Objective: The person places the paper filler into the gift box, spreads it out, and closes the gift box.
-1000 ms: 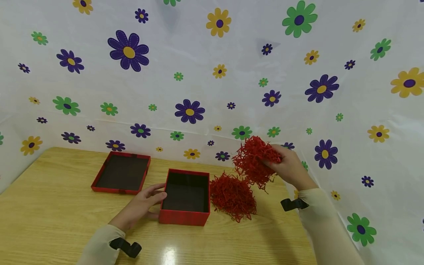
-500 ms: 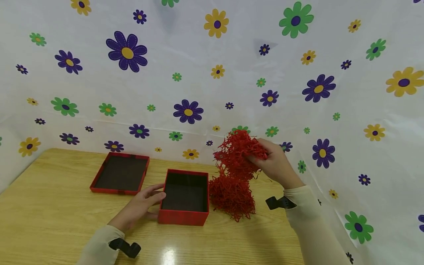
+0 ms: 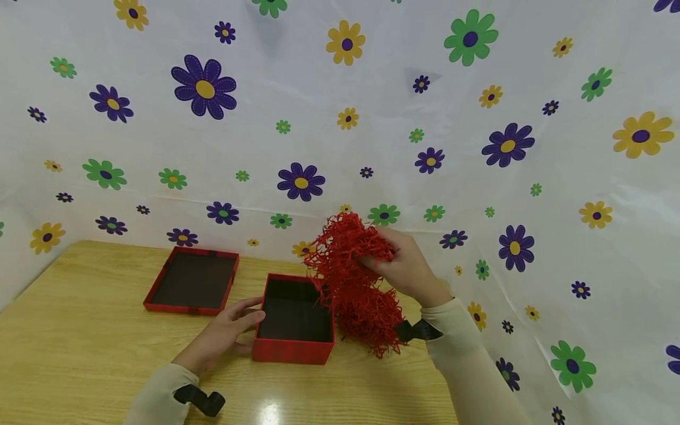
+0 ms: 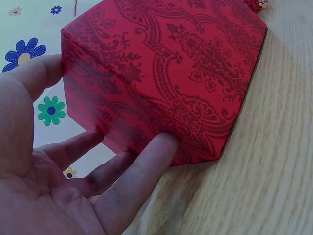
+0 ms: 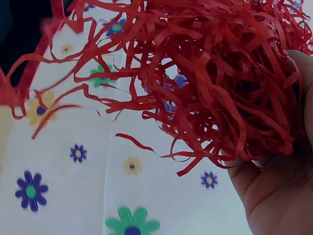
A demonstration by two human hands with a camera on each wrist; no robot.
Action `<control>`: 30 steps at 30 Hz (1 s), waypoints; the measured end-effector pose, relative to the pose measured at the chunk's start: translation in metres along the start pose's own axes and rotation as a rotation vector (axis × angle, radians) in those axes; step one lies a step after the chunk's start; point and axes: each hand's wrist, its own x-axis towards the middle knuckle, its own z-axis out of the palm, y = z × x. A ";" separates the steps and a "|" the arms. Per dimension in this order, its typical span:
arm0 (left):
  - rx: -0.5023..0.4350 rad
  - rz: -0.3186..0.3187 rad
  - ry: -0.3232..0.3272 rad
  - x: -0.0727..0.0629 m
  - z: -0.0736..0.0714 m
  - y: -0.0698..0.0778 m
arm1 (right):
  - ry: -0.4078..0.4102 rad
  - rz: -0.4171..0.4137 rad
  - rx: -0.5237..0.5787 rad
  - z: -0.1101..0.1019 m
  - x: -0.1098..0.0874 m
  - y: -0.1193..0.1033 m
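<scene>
An open red box (image 3: 292, 352) with a dark inside stands on the table in the head view. My left hand (image 3: 228, 327) rests against its left side. Extended fingertips touch the patterned red wall (image 4: 161, 98) in the left wrist view. A bunch of red shredded paper (image 3: 342, 251) is gripped in my right hand (image 3: 406, 265), raised beside the box with loose strands over its right rim. The right wrist view shows thin paper strips dangling from the bunch, which hides most of the fingers. Below the right hand, a pile of red shredded paper (image 3: 372, 321) lies by the box's right side.
A shallow red lid (image 3: 193, 278) with a dark inside lies face up on the wooden table (image 3: 79, 342), back left of the box. A white flower-printed cloth (image 3: 255, 136) hangs behind the table and along its right side.
My right hand has moved left with the bunch of shredded paper, from above the pile to the box's right rim. The left hand keeps its place on the box.
</scene>
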 end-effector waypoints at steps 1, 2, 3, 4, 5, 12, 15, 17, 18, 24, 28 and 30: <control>0.002 0.001 -0.001 0.000 0.000 0.000 | -0.009 0.000 0.009 0.004 0.001 -0.001; 0.002 0.002 -0.001 0.000 0.000 0.000 | -0.017 0.000 0.015 0.008 0.003 -0.001; 0.001 0.003 -0.003 0.000 0.000 0.001 | -0.026 0.001 0.018 0.012 0.004 -0.002; 0.000 0.004 -0.004 0.001 0.000 0.001 | -0.035 -0.001 0.023 0.016 0.006 -0.002; -0.001 0.004 -0.006 0.001 0.000 0.001 | -0.045 -0.002 0.029 0.020 0.007 -0.003; -0.012 -0.006 -0.007 0.001 -0.001 0.000 | -0.089 0.010 0.065 0.053 0.010 0.005; -0.002 -0.007 -0.001 0.001 -0.001 -0.001 | -0.120 0.053 0.063 0.068 0.008 0.012; 0.001 -0.006 -0.002 0.001 -0.001 -0.001 | -0.149 0.087 0.039 0.077 0.005 0.019; 0.002 -0.006 -0.003 0.001 0.000 -0.001 | -0.163 0.107 0.018 0.081 0.004 0.023; -0.005 -0.005 -0.015 0.001 0.000 -0.003 | -0.258 0.162 -0.077 0.103 -0.002 0.045; -0.012 0.001 -0.018 0.001 -0.001 -0.003 | -0.317 0.163 -0.120 0.112 -0.003 0.052; -0.017 0.008 -0.028 0.002 -0.002 -0.004 | -0.346 0.164 -0.151 0.116 -0.002 0.054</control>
